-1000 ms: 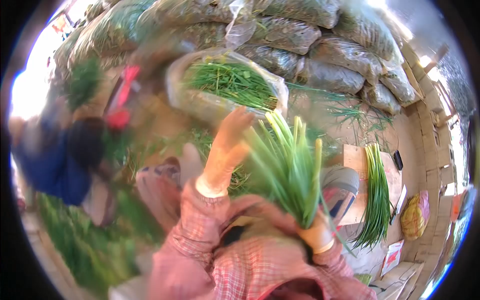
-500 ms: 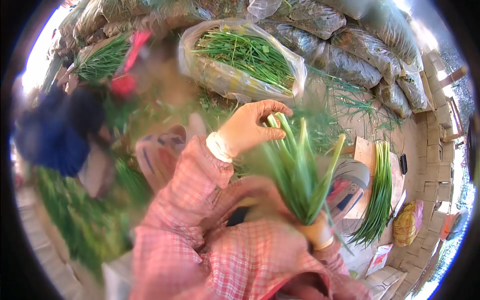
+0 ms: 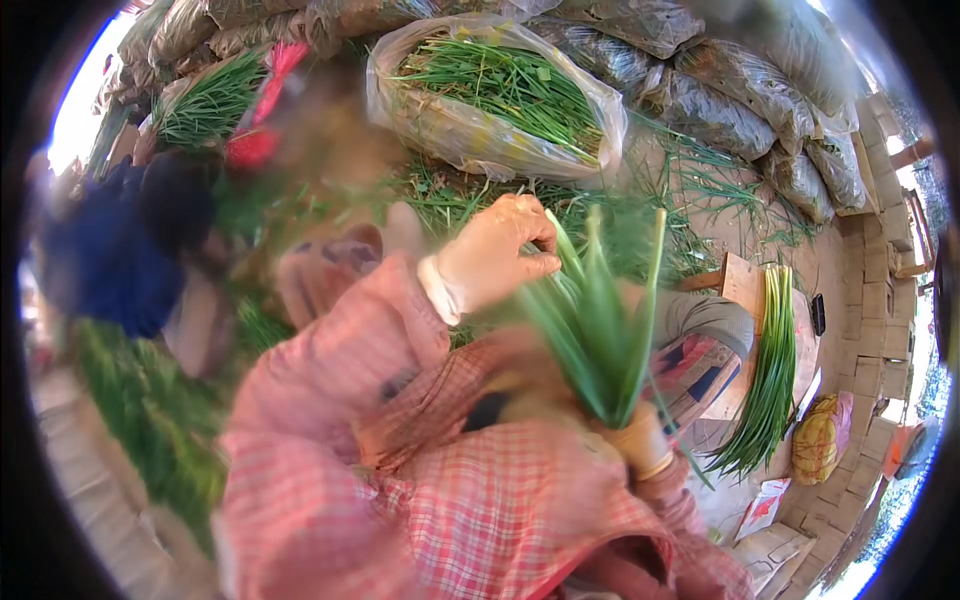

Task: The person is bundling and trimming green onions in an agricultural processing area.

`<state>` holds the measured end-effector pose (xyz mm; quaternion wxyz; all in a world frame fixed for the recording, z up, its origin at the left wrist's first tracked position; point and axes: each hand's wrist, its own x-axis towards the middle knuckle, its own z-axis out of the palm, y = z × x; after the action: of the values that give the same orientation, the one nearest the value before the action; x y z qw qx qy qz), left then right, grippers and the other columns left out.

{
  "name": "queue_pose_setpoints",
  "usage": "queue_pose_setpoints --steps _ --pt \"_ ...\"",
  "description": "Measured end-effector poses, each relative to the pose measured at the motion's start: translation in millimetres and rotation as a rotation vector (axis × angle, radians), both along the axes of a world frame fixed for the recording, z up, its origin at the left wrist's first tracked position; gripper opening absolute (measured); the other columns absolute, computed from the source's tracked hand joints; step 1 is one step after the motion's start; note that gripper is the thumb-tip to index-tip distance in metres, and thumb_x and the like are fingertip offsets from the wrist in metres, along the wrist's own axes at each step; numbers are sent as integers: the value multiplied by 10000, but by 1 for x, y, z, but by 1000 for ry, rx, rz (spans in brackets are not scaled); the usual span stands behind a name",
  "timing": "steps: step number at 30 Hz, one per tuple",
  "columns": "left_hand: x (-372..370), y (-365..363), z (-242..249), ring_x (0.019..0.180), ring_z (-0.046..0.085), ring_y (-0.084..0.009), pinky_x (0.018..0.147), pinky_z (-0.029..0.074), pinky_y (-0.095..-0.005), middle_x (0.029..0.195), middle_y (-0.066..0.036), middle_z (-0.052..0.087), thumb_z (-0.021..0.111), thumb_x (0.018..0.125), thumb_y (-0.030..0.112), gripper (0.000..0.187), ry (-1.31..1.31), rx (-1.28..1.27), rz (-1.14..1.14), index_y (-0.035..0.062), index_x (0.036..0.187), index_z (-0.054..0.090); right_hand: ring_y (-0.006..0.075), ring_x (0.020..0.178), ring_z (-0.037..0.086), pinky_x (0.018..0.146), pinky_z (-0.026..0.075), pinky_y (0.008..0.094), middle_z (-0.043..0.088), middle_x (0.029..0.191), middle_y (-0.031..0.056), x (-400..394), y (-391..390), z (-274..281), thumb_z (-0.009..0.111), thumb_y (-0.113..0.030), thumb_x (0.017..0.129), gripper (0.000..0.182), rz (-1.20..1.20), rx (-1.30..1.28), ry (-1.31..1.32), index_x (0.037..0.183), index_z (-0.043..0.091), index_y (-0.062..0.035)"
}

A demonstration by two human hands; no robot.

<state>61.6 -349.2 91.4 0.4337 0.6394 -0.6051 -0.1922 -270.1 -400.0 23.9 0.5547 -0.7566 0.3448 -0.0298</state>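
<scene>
My right hand [image 3: 638,442], in a tan glove, is closed around the lower end of a bunch of green stalks [image 3: 603,345], which fans upward with pale tips. My left hand [image 3: 503,248], also gloved, is beside the upper left tips, fingers curled and thumb bent in; what is between its fingertips cannot be made out. To the right, a long green bundle [image 3: 770,380] with pale ends lies on a wooden board [image 3: 742,287].
An open plastic bag [image 3: 455,150] of green stalks lies ahead. Filled bags [image 3: 715,110] are stacked behind. Loose stalks litter the ground. At left are a blurred person in blue [image 3: 120,250] and more greens [image 3: 150,420]. A yellow net bag [image 3: 820,437] is at right.
My left hand has shifted slightly left and up, away from the pale ends it was around. The bunch and my right hand sit slightly higher in view, and the surroundings have shifted with the camera.
</scene>
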Motion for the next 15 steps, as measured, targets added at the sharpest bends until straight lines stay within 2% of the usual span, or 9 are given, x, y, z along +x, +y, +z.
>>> queue_pose_setpoints --steps 2,5,7,9,11,14,15 --pt "-8 1 -17 808 536 -291 744 427 -358 795 -132 552 657 725 207 195 46 18 103 26 782 610 287 878 622 769 478 362 623 991 178 3 3 4 730 -158 664 588 18 -29 -1 1192 504 -31" --pt "-16 3 -22 782 576 -249 720 446 -337 819 -133 604 656 738 221 227 306 254 195 15 829 633 272 901 619 784 477 360 624 1003 170 -1 2 5 739 -155 662 609 11 -4 43 1206 494 -33" --pt "-11 5 -15 764 592 -218 711 458 -323 827 -127 632 652 744 235 249 425 462 129 11 853 644 256 909 617 791 476 354 625 1009 163 -2 1 7 745 -156 664 612 16 16 29 1208 493 -32" --pt "-1 10 -13 748 599 -191 707 466 -312 825 -117 650 649 745 243 261 473 563 6 13 866 653 236 908 613 795 475 347 625 1012 157 -3 -1 8 750 -159 669 612 40 62 -1 1209 491 -32" --pt "9 18 -17 735 597 -169 711 471 -303 812 -105 660 645 742 247 261 456 557 -177 19 868 660 217 902 609 796 473 341 625 1014 152 -7 -1 6 753 -163 674 613 76 134 -27 1211 488 -31" --pt "12 29 -15 758 612 -251 713 476 -342 812 -120 645 631 744 313 294 192 502 -271 37 844 650 204 874 602 787 474 341 625 1010 147 12 7 34 754 -184 684 607 -30 342 -20 1209 489 -35" --pt "12 31 -17 766 611 -269 712 476 -352 812 -123 642 624 744 328 305 88 473 -288 41 846 646 209 874 603 784 474 342 624 1010 148 12 7 32 753 -186 685 606 5 284 -4 1209 489 -35"
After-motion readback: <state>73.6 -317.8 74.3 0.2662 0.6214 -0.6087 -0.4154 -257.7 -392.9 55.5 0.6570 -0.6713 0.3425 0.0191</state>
